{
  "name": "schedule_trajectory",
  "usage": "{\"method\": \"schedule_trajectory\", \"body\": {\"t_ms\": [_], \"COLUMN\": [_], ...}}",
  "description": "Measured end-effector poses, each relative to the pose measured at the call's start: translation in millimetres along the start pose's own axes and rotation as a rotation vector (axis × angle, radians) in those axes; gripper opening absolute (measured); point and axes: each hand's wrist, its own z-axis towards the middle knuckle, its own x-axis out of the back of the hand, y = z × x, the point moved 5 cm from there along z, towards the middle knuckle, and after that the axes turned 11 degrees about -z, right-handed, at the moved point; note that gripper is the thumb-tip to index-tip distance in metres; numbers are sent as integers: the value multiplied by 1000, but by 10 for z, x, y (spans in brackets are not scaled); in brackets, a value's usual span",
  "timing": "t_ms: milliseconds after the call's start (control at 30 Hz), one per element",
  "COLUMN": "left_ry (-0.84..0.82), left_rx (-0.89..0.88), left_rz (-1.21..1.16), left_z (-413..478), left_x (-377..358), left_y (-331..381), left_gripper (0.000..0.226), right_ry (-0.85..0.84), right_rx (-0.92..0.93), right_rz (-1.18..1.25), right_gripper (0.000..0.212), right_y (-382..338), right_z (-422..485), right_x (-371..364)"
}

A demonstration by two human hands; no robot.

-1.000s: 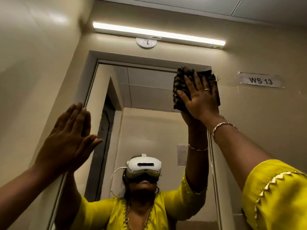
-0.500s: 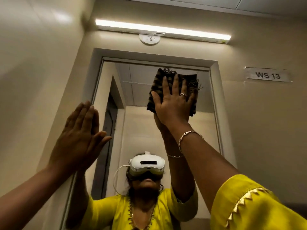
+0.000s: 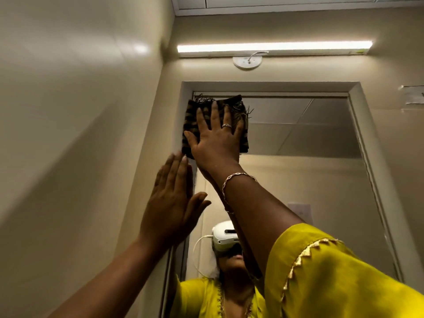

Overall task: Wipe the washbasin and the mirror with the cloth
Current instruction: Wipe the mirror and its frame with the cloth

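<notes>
At the mirror's (image 3: 298,138) top left corner, the right hand (image 3: 215,143) presses the cloth (image 3: 195,125) flat, fingers spread, with unwiped glass stretching right and downward; the left hand (image 3: 169,212), open, rests just below.

The cloth (image 3: 195,125) is pressed flat against the upper left corner of the mirror (image 3: 309,138) under the spread right hand (image 3: 215,143). Below it and to its left, the left hand (image 3: 172,203) is laid flat on the mirror's left frame (image 3: 187,90), beside the side wall (image 3: 80,134). Above the mirror, a light bar (image 3: 274,47) is mounted on the wall, and a paper label (image 3: 414,95) is fixed to the mirror's upper right.
</notes>
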Motion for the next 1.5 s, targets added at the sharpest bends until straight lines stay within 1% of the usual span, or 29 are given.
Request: {"method": "schedule_trajectory", "body": {"t_ms": [267,400,500,667,900,1033,1167,1267,1367,1500], "left_ry": [-10,-33,-40,-47,-32,-48,-58,-92,-154,-110], "left_rx": [12,11,10,1,36,22,19,36,102,36], "left_rz": [23,56,70,102,88,115,163,246,318,212], "left_z": [-4,8,6,6,-4,5,4,-2,-2,-2], "left_x": [-30,-12,-1,5,18,-17,-66,-195,-320,-185], "left_y": [-15,26,80,119,117,67,-86,-284,-437,-299], "left_gripper": [82,85,85,89,97,96,88,86,88,83], "right_ry": [28,29,33,44,36,36,22,1,9,40], "right_rx": [153,209,217,175,112,50,8,10,-36,-152], "right_rz": [5,12,4,-26,-70,-91,-108,-110,-96,-120], "right_gripper": [59,59,59,59,60,64,65,66,66,63], "right_y": [30,179,376,795,1408,1771,2095,2191,2188,2136], "right_z": [-139,-227,-301,-432,-519,-576,-617,-643,-697,-827], "right_x": [42,57,78,112,175,224,273,294,294,273]}}
